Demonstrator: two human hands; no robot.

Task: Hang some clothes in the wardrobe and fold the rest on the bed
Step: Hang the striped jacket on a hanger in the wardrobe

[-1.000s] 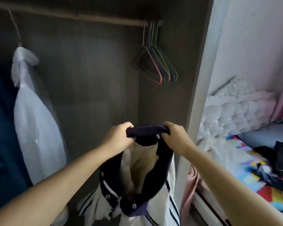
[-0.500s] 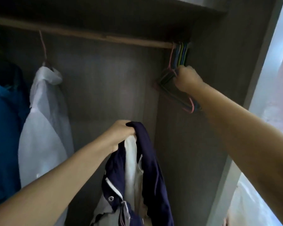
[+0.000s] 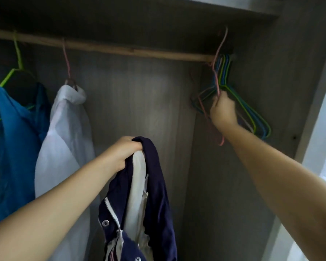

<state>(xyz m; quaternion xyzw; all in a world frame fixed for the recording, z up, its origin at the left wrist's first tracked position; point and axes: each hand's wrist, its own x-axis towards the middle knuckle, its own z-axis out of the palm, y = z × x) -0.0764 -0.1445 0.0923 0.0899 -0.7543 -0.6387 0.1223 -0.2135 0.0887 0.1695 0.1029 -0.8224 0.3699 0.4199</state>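
left hand (image 3: 124,153) grip: bunches navy jacket (image 3: 154,185) collar, below rail (image 3: 120,50) | right hand (image 3: 222,110) grip: pinches pink hanger (image 3: 217,80) lifted off rail's right end | jacket soft, limp, light; best held at collar | hanger thin, stiff, likely to snag neighbours

You hold a navy jacket (image 3: 156,187) with a cream-white lining, a white zip and silver snaps. On the far left hangs a bright blue top (image 3: 15,140) on a lime-green hanger (image 3: 17,61); beside it, a white shirt (image 3: 64,132) on a pink hanger (image 3: 66,59). At right you grip a pink hanger (image 3: 217,72) among green and blue spares (image 3: 252,117). The rail (image 3: 120,50) is pale wood, the wardrobe (image 3: 139,102) grey wood-grain.
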